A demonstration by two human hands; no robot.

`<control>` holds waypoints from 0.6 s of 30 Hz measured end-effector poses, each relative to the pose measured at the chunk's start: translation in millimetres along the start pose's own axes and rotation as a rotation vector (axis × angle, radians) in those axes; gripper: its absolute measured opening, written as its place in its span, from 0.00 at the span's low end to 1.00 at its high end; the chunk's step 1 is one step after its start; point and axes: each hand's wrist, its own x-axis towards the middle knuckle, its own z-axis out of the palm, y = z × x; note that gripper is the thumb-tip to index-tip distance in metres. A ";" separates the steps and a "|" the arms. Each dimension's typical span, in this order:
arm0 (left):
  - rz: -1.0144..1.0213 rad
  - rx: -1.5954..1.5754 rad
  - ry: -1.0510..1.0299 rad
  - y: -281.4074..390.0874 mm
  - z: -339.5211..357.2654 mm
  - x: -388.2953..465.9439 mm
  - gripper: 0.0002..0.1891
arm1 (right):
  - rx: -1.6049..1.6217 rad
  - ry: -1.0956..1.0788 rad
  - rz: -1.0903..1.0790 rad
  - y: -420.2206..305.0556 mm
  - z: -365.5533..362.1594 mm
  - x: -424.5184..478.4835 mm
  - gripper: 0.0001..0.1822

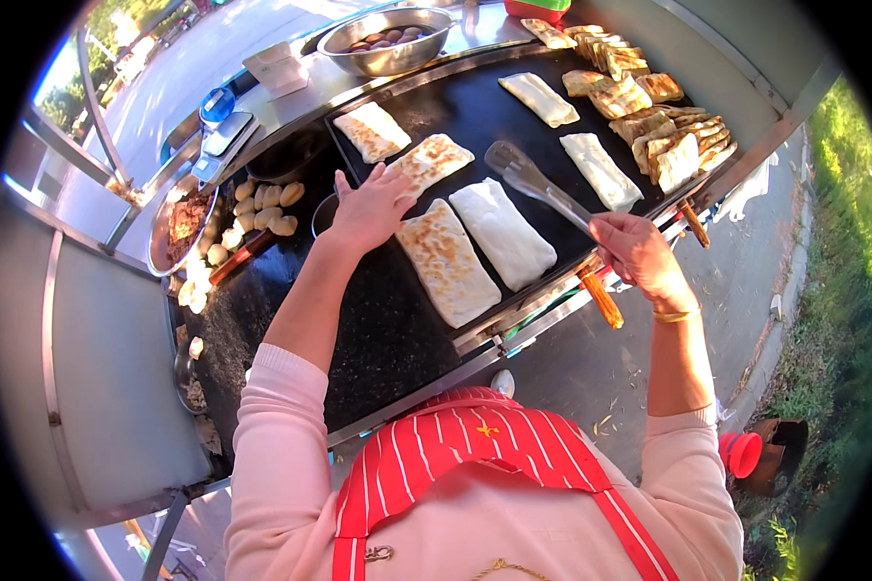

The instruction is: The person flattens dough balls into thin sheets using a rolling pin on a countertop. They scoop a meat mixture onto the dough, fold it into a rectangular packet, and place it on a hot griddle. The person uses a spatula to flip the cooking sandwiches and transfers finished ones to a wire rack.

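My right hand (636,254) is closed around the handle of metal tongs (527,174), whose head hangs over the black griddle (472,94). My left hand (370,207), fingers spread, reaches over the griddle's left edge, its fingertips at a browned flatbread (436,161); whether they touch it I cannot tell. Nearer me lie a browned rectangular flatbread (450,265) and, beside it, a pale one (503,234). Another browned piece (372,132) lies at the upper left. Two pale folded flatbreads (539,99) (602,172) lie towards the right.
Cooked flatbreads (679,141) stand in rows at the griddle's right end. Dough balls (265,207), a bowl of filling (187,225) and a digital scale (225,138) are at left. Behind stands a steel bowl of eggs (385,43). Wooden handles (600,298) jut from the front edge.
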 end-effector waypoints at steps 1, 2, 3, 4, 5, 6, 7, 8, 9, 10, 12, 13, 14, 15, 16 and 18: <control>0.025 -0.004 0.077 5.3 -1.9 1.6 0.19 | 0.048 -0.057 0.012 7.4 -10.2 -11.8 0.25; 0.076 -0.089 0.147 12.9 -3.8 0.5 0.14 | 0.062 -0.045 0.032 10.6 -17.8 -24.7 0.26; 0.173 -0.134 0.101 15.3 -2.4 -0.6 0.13 | 0.078 -0.051 0.049 10.1 -21.7 -32.6 0.26; 0.275 -0.185 0.052 19.8 1.1 -0.8 0.11 | 0.059 -0.058 0.088 5.0 -26.6 -40.5 0.26; 0.374 -0.237 0.001 24.9 3.9 -1.2 0.10 | 0.055 -0.085 0.089 6.2 -31.7 -43.0 0.26; 0.494 -0.215 0.041 33.5 5.5 0.7 0.07 | 0.054 -0.110 0.088 8.7 -38.3 -43.3 0.26; 0.550 -0.241 -0.005 39.6 5.1 3.5 0.07 | 0.053 -0.135 0.087 10.8 -42.5 -43.7 0.26; 0.604 -0.267 -0.052 44.6 3.4 6.8 0.07 | 0.038 -0.162 0.105 12.0 -43.6 -45.2 0.24; 0.657 -0.295 -0.098 49.0 2.2 9.0 0.06 | 0.026 -0.217 0.106 12.6 -44.4 -45.6 0.22; 0.639 -0.234 -0.110 52.3 1.5 7.9 0.06 | 0.014 -0.272 0.105 12.4 -43.7 -45.7 0.21; 0.606 -0.111 -0.130 59.5 -3.3 5.1 0.07 | -0.020 -0.341 0.110 13.5 -41.4 -44.7 0.19; 0.593 -0.041 -0.186 64.6 -8.1 5.9 0.09 | 0.015 -0.341 0.106 15.7 -41.0 -44.4 0.19; 0.579 0.030 -0.240 70.8 -14.4 7.3 0.12 | 0.051 -0.342 0.101 18.1 -40.7 -44.2 0.19; 0.566 0.104 -0.296 74.8 -20.1 8.3 0.16 | 0.090 -0.342 0.096 20.4 -39.3 -43.8 0.18; 0.578 0.097 -0.307 76.0 -23.6 8.8 0.16 | 0.100 -0.327 0.117 18.6 -39.0 -44.7 0.18; 0.597 0.080 -0.335 76.0 -28.0 8.2 0.17 | 0.117 -0.323 0.123 23.5 -40.4 -42.4 0.18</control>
